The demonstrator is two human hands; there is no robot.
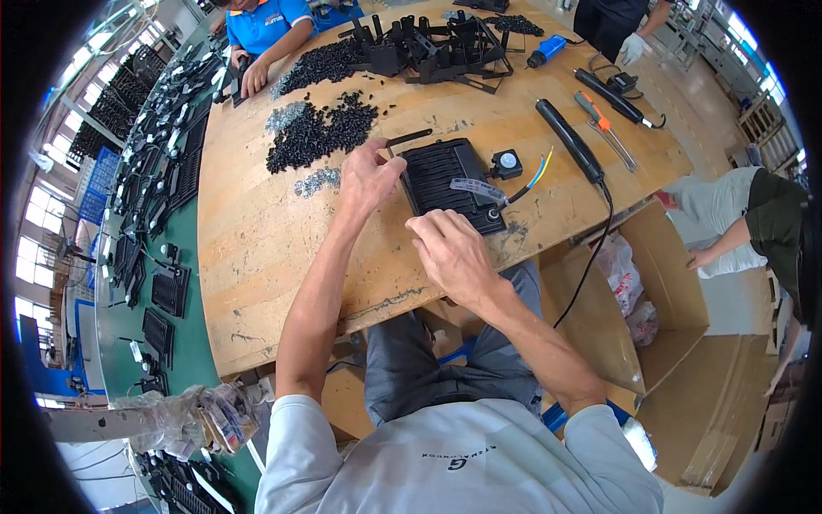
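Note:
A black ribbed floodlight housing (449,180) lies face down on the wooden workbench (257,257), with a small black sensor (507,163) and blue and yellow wires (539,171) at its right. My left hand (366,176) rests at the housing's left edge, fingers touching it near a thin black bar (409,136). My right hand (449,253) sits at the housing's near edge, fingers curled; whether it pinches something small I cannot tell.
Piles of black screws (321,128) and silver washers (317,182) lie left of the housing. Black brackets (428,47) are stacked at the back. An electric screwdriver (569,141) lies to the right. Other people work nearby. An open cardboard box (651,283) stands at the right.

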